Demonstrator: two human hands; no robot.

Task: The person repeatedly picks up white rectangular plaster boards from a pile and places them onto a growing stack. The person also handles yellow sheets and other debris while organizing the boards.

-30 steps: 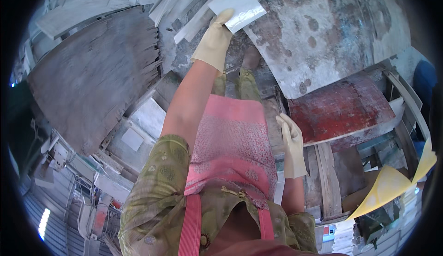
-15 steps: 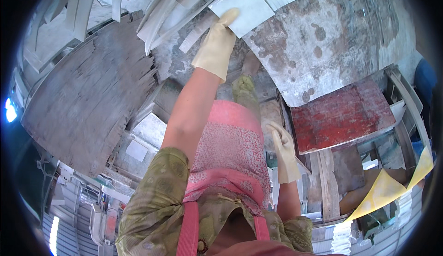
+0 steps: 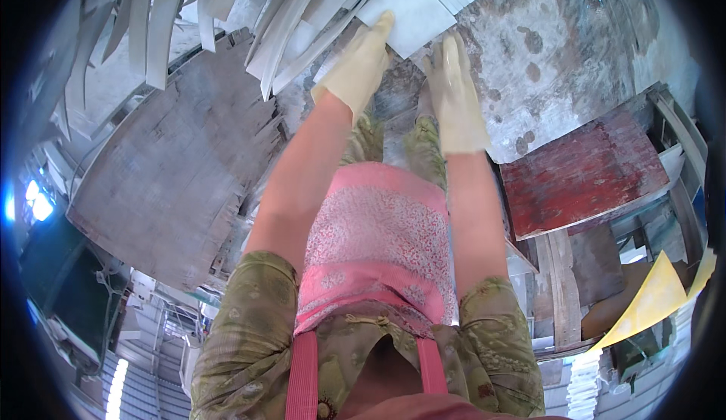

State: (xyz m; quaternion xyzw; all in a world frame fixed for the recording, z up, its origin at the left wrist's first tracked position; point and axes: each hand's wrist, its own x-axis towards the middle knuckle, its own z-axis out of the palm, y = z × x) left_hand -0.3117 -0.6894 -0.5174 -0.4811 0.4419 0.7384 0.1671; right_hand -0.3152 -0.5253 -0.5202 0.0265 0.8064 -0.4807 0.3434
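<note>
A flat, square white tile (image 3: 411, 13) lies ahead of me at the top, beside a stack of long pale strips. My left hand (image 3: 364, 55), in a cream rubber glove, grips the tile's near left edge, with a finger or thumb along its surface; its other fingers are mostly hidden. My right hand (image 3: 455, 79), gloved the same way, reaches up beside the tile's near right corner. Its fingers are stretched out, and I cannot tell whether the tips touch the tile.
Long pale strips (image 3: 291, 30) fan out at the upper left. A worn grey board (image 3: 170, 163) lies on the left. To the right are a stained whitish board (image 3: 548, 64), a red-topped board (image 3: 586, 164) and a yellow sheet (image 3: 641, 306).
My right hand has come up from beside my apron to near the tile. My left hand stays at the tile's edge. The whole view has shifted slightly.
</note>
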